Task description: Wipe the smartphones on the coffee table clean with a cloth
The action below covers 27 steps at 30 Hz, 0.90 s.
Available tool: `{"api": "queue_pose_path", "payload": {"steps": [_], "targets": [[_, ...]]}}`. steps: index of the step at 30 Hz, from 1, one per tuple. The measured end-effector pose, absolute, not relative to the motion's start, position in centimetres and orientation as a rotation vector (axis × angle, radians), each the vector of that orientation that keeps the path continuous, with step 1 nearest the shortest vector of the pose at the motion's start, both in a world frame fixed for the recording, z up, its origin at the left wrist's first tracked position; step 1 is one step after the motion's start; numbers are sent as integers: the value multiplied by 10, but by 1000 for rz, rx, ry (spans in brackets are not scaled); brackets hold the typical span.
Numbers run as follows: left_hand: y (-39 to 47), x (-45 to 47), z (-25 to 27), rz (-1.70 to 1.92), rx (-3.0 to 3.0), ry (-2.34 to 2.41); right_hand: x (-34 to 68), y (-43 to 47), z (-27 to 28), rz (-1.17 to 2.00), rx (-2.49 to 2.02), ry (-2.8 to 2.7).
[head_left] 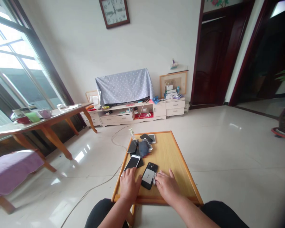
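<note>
A black smartphone [153, 166] lies on the small wooden table between my hands, a pale rectangular panel showing on its upper face. My right hand [167, 186] is at its right edge, fingers closed on a small grey cloth [154, 179] that touches the phone's side; the thumb sticks out. To the phone's left, my left hand [129, 184] rests with fingers stretched forward over the near end of a white-framed phone [134, 161], thumb apart beside the black phone. My left hand covers part of that white-framed phone.
Farther up the wooden table [166, 148] lie more dark phones [132, 146], a blurred dark-blue item [144, 148] and a pump bottle [132, 134]. A cable [95, 190] runs along the floor at left. A longer table [61, 114] stands by the window, a low cabinet [159, 110] against the wall.
</note>
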<state>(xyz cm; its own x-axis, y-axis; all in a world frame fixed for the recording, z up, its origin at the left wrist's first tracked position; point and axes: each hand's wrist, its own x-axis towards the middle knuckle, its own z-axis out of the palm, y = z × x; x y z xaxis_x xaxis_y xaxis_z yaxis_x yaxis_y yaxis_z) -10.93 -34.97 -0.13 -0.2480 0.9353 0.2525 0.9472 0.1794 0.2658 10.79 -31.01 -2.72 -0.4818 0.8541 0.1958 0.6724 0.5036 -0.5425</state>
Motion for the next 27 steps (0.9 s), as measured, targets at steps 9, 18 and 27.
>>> {"api": "queue_pose_path", "payload": {"steps": [9, 18, 27], "targets": [[-326, -150, -10, -395, -1606, -2650, 94, -314, -28, 597, -1191, -2381], [-325, -149, -4, -396, -1631, -2624, 88, -311, -34, 581, -1167, -2366], [-340, -102, 3, -366, -2168, -2269, 88, -305, -24, 440, -1271, -2242]]}}
